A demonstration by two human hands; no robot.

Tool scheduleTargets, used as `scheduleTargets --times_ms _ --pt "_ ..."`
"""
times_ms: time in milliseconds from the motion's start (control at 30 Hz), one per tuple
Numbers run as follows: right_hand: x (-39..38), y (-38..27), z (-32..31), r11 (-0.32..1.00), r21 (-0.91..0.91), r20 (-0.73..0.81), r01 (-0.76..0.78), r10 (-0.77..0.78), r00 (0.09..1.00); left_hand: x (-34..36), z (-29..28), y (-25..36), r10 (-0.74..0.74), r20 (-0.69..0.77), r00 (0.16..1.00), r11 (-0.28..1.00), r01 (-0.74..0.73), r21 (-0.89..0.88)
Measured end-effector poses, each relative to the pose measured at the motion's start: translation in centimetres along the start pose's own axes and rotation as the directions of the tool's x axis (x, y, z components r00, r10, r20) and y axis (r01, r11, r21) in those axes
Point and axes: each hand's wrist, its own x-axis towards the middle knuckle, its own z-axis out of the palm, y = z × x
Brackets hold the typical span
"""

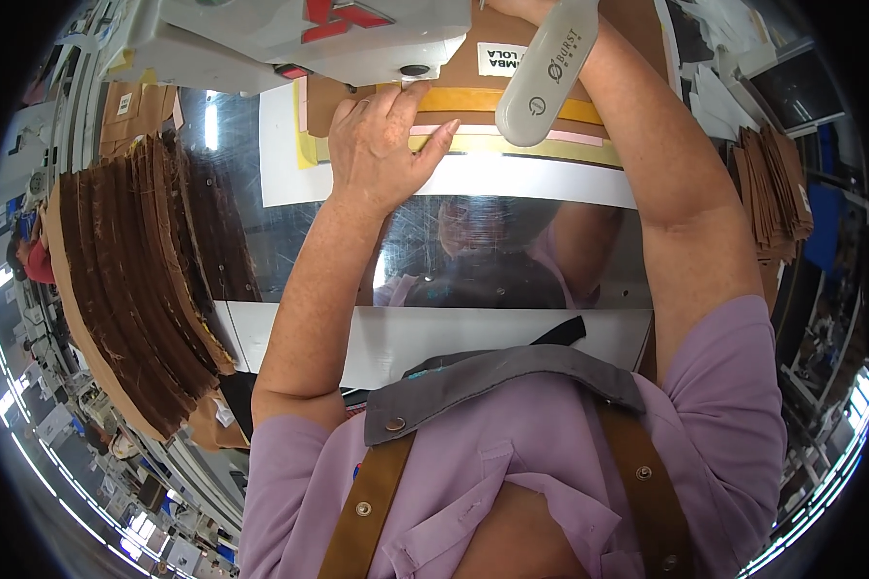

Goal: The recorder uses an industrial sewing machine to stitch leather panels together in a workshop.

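My left hand [381, 145] lies palm down with its thumb spread, on a layered brown panel [637, 72] beneath the sewing machine head [232, 43]. Its fingertips are at the machine's front lower edge, beside a mustard strip [473, 100] that crosses the panel. Below that strip run a pink strip [574, 138] and a pale yellow edge [560, 150], over a white sheet [294, 179]. My right hand [526, 8] reaches to the far side of the panel. A grey rounded paddle-shaped device [541, 87] and the picture's top edge hide most of its fingers.
A shiny metal plate [512, 256] lies between the work and my body. Dark brown fabric pieces [126, 289] are stacked at the left, with brown folded pieces [772, 193] at the right. A white label [500, 60] sits on the panel.
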Motion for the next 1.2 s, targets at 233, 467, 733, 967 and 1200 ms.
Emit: scheduleTargets --times_ms 233,467,733,967,1200 --pt "-1.1 -0.6 0.9 0.981 -0.123 -0.141 0.149 -0.166 0.976 0.5 -0.5 0.2 0.005 0.052 0.999 0.998 -0.008 0.055" --pt "-1.6 -2.1 3.0 0.922 -0.362 -0.139 -0.14 0.095 0.986 0.5 -1.1 0.5 0.01 0.086 0.996 1.0 -0.009 -0.007" --pt "-0.9 -1.0 4.2 0.977 -0.102 -0.196 -0.19 0.167 0.966 1.4 -1.3 1.1 -0.034 0.163 0.986 0.997 0.043 -0.056" --pt "-1.4 -3.2 3.8 0.938 -0.33 -0.162 -0.105 0.053 0.985 -0.3 -1.0 -0.6 -0.038 0.277 0.96 0.997 0.054 -0.05" --pt "-1.9 -2.9 3.1 0.836 -0.549 -0.206 0.004 -0.14 0.968 -1.2 0.5 -1.1 -0.087 0.263 0.961 0.982 0.127 -0.139"
